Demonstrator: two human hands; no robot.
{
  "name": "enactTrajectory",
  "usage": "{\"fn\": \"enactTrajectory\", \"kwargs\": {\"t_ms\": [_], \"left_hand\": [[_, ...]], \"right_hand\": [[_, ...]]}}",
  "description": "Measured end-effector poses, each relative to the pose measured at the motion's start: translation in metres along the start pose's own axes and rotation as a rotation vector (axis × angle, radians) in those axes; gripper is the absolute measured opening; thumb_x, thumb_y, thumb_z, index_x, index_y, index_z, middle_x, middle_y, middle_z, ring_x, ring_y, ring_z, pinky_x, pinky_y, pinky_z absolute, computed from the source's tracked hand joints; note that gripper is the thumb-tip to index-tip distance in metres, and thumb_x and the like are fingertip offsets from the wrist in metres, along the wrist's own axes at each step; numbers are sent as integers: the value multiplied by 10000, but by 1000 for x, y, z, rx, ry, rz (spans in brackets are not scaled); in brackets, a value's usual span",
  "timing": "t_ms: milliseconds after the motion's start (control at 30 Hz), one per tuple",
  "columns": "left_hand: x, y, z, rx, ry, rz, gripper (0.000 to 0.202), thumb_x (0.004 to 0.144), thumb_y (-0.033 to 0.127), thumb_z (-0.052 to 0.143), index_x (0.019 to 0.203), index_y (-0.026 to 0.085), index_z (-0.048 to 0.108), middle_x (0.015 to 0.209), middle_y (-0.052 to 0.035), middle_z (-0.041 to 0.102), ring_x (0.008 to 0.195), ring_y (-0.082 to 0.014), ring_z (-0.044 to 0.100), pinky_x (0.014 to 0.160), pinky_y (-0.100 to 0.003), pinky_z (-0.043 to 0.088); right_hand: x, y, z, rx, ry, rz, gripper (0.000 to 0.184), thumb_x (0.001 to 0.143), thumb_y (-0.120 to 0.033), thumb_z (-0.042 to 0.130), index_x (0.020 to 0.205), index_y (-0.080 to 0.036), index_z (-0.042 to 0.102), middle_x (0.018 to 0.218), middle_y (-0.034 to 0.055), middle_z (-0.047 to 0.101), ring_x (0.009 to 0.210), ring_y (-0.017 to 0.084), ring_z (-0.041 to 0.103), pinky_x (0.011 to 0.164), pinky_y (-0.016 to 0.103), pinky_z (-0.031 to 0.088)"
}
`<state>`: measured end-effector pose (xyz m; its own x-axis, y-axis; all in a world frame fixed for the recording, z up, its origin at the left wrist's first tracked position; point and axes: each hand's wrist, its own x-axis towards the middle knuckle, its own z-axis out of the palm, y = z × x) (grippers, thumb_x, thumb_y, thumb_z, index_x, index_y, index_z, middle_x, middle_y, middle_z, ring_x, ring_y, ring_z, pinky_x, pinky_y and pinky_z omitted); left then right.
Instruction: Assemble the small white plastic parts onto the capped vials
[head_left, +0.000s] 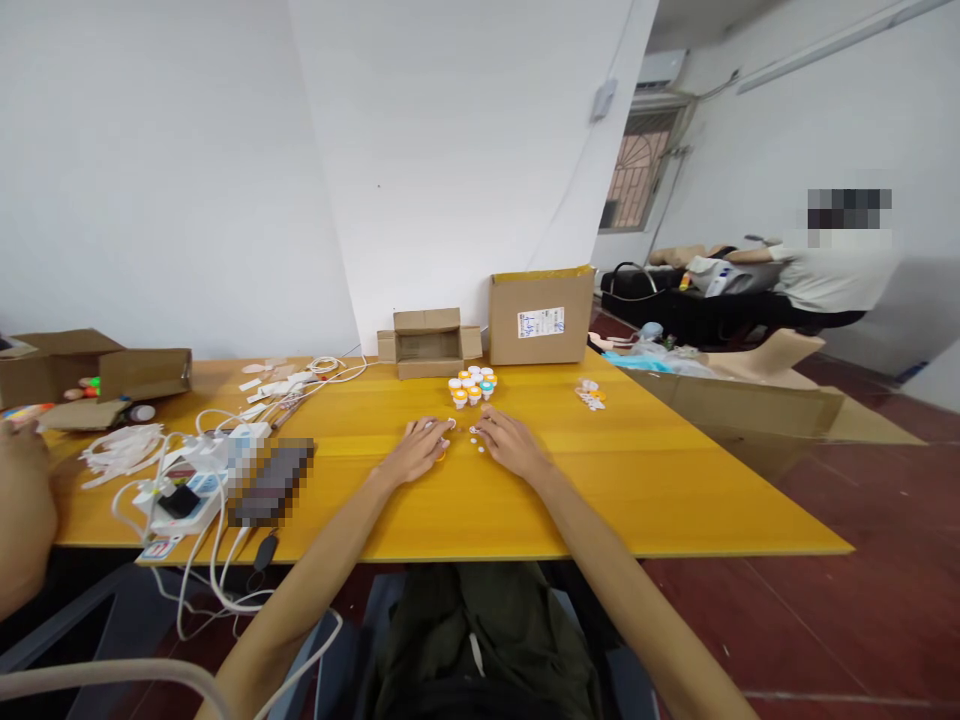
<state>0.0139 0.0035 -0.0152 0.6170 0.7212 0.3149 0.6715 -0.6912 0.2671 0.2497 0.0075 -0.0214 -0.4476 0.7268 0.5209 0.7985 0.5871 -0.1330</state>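
Observation:
My left hand [414,452] rests low over the table with its fingers curled. A small white bit [451,423] shows at its fingertips and an orange edge [442,457] beneath them; what it grips is largely hidden. Facing it, my right hand [511,442] has its fingertips together on a small white piece [473,429]. Another tiny white piece [481,449] lies on the wood beside them. Just beyond both hands stands a cluster of several small white containers [474,396] with orange, white and teal parts.
An open carton [427,372] and a taped box [517,350] stand at the back. Loose white and orange parts [591,395] lie to the right. Leftward are a power strip [202,505], cables and a blurred dark device [271,483]. Another person's arm [26,520] reaches in far left; a person sits far right.

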Motion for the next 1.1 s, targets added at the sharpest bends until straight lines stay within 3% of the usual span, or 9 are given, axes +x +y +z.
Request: {"fn": "enactTrajectory", "kwargs": {"t_ms": [300, 500, 667, 967, 1100], "left_hand": [[-1, 1, -2, -22, 19, -7, 413, 1017, 364, 328, 1407, 311, 453, 1317, -74, 593, 1238, -243, 462, 1046, -439, 359], [-1, 7, -10, -32, 48, -3, 360, 1003, 336, 363, 1316, 272, 529, 1265, -77, 610, 1203, -242, 475, 1040, -439, 359], [-6, 7, -20, -38, -5, 32, 357, 965, 331, 442, 1304, 286, 545, 1304, -81, 581, 1212, -265, 462, 1033, -451, 357], [-5, 7, -17, 13, 44, 11, 304, 921, 318, 508, 1210, 272, 590, 1166, -80, 591, 1092, -268, 496, 982, -443, 375], [-4, 9, -17, 35, 58, 5, 284, 931, 344, 506, 1190, 263, 593, 1108, -74, 596, 1048, -260, 499, 962, -430, 378]], "right_hand": [[0, -1, 2, 14, -61, 49, 308, 913, -68, 478, 1045, -228, 705, 1094, 83, 651, 992, 189, 647, 850, 290, 529], [0, -6, -7, 9, -64, 60, 226, 931, -163, 502, 1012, -222, 706, 1175, 91, 634, 953, 196, 654, 796, 299, 534], [-2, -7, -16, 43, -50, 4, 170, 925, -222, 536, 958, -224, 703, 1095, 81, 657, 940, 195, 646, 828, 310, 523], [-4, -10, -10, 18, -132, 37, 187, 956, -292, 526, 1000, -233, 697, 973, 69, 710, 856, 191, 659, 772, 293, 497], [-3, -12, -8, 15, -142, 53, 196, 960, -294, 523, 1015, -222, 698, 1013, 84, 708, 878, 195, 664, 781, 295, 495]]}}
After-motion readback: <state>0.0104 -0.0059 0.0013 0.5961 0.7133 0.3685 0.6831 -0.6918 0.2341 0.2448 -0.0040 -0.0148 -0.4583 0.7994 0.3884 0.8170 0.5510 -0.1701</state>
